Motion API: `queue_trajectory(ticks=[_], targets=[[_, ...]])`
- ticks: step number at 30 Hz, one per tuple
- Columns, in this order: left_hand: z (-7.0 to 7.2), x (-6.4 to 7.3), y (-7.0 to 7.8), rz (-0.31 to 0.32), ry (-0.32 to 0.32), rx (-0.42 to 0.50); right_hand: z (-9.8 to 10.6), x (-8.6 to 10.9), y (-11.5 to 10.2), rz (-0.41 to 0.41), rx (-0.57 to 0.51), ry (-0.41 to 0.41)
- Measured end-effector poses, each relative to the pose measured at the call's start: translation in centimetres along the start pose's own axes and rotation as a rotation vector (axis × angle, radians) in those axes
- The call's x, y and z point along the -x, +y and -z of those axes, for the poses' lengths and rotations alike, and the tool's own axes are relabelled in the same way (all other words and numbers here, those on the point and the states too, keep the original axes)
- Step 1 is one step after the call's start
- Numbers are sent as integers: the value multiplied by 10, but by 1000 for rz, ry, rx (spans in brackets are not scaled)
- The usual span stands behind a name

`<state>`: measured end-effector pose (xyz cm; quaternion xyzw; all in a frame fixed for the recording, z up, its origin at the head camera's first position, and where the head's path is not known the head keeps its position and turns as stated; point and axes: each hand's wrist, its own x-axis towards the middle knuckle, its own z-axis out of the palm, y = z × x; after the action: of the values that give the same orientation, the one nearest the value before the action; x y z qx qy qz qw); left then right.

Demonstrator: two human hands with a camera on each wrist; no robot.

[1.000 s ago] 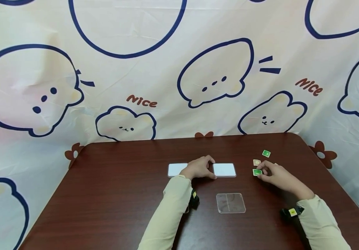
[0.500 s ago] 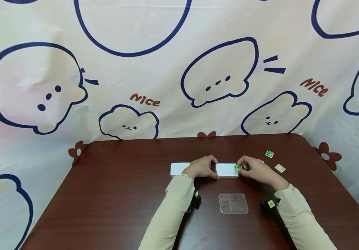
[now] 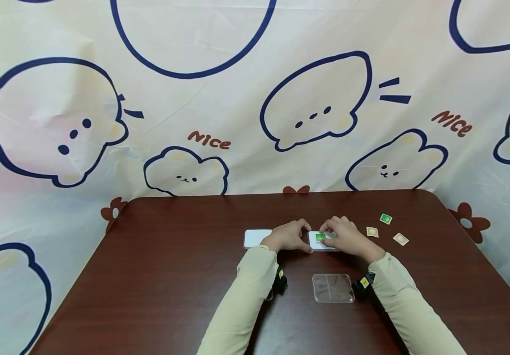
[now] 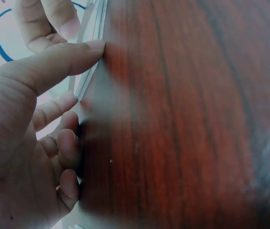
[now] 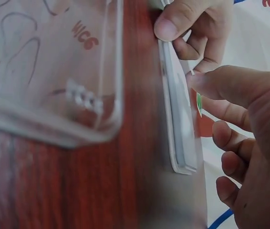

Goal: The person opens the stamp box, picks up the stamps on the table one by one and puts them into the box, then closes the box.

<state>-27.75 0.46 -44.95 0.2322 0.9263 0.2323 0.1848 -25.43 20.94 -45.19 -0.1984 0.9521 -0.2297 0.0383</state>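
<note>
The head view looked forward and down from well above the tabletop (image 3: 148, 276), facing the printed cloth (image 3: 237, 106); the two wrist views looked from low and close, turned sideways, and shared with it the white block (image 5: 179, 129) and both hands' fingers (image 4: 75, 61)

Soft light fills the head view; sheen marks the tabletop (image 3: 299, 325); wrist views are hazy, partly blurred.
</note>
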Motion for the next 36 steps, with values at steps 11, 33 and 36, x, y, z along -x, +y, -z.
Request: queue_trajectory(ticks=[11, 33, 36], targets=[[-1, -1, 2, 3, -5, -1, -7, -5, 4, 19, 3, 0], [-1, -1, 0, 8, -3, 26, -2, -7, 0, 0, 22, -44], [-1, -1, -1, 11, -2, 31, 1, -5, -1, -1, 6, -40]])
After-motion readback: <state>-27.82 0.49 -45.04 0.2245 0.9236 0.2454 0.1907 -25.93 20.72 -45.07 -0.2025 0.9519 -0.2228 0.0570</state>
